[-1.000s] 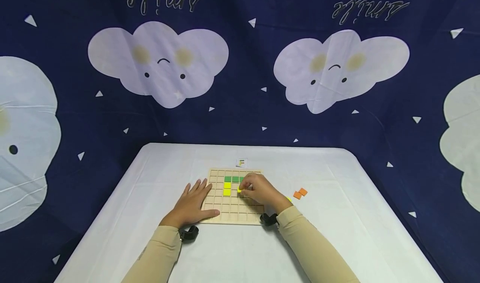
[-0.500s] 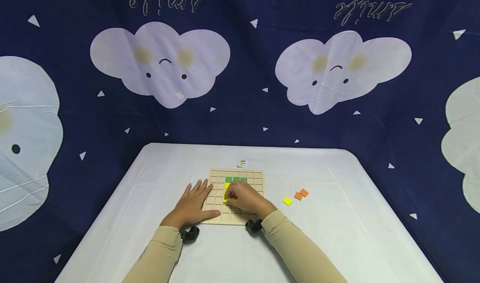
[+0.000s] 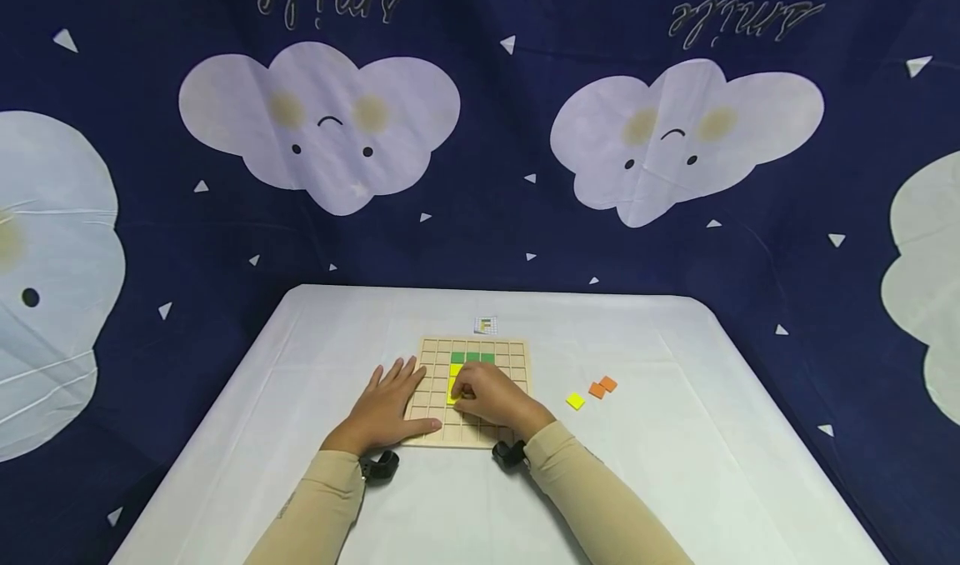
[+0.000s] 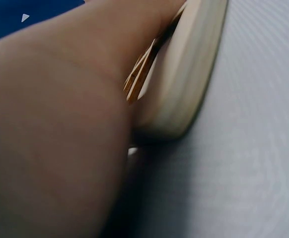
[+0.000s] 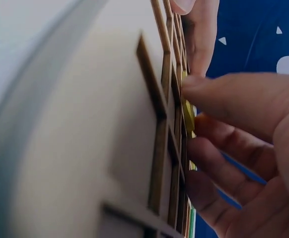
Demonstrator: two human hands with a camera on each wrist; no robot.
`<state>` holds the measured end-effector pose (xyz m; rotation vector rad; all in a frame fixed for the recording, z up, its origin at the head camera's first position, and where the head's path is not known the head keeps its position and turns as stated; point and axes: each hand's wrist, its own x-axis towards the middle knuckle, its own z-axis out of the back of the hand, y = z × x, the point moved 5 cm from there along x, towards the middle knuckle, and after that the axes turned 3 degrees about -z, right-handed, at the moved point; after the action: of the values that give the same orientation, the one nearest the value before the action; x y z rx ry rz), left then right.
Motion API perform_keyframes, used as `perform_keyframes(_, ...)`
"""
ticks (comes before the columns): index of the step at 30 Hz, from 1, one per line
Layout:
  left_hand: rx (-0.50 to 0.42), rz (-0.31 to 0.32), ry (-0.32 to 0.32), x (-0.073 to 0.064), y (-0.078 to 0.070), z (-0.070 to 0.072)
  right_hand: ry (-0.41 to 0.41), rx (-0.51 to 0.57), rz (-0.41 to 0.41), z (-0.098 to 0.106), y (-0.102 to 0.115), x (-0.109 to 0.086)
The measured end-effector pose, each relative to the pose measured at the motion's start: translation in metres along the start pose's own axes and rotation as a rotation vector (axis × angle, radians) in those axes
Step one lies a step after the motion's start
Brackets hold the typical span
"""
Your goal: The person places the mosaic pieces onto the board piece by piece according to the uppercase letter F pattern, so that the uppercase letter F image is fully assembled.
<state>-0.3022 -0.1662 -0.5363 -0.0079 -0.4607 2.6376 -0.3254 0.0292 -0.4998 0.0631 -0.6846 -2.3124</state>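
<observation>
A wooden grid board (image 3: 480,435) lies flat on the table. My left hand (image 3: 381,408) rests on its left edge with fingers spread; in the left wrist view the hand (image 4: 60,99) lies against the board's side (image 4: 184,89). My right hand (image 3: 491,392) is over the middle of the board. Its thumb and forefinger pinch a small yellow square tile (image 5: 188,114) at a cell, seen in the right wrist view. Just beyond are a yellow tile (image 3: 455,371) set in the grid and a row of green tiles (image 3: 472,357). The right hand hides some cells.
Right of the board lie a loose yellow tile (image 3: 575,401) and two orange tiles (image 3: 602,387) touching each other. A small printed card (image 3: 485,325) with a coloured grid lies behind the board. The white table (image 3: 660,465) ends at a dark blue cloud-print curtain (image 3: 495,240).
My right hand has moved left and nearer with the yellow tile, to the near end of the yellow column. The loose yellow tile beside my arm has come into full view. My left hand has stayed put.
</observation>
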Motion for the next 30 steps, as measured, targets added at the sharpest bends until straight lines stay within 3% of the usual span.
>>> perform_keyframes(7,0.004,-0.003,-0.003,0.001,0.0,0.0,0.006,0.042,0.046,0.006,0.0,-0.008)
perform_keyframes(13,0.009,0.002,-0.013,0.002,0.0,-0.002,-0.045,0.072,0.043,0.027,-0.007,-0.02)
perform_keyframes(24,0.009,0.005,-0.013,0.003,0.001,0.0,-0.174,0.122,-0.004,0.079,-0.051,-0.06)
perform_keyframes(30,-0.003,-0.004,-0.019,0.001,0.001,-0.001,-0.187,0.091,-0.048,0.098,-0.076,-0.087)
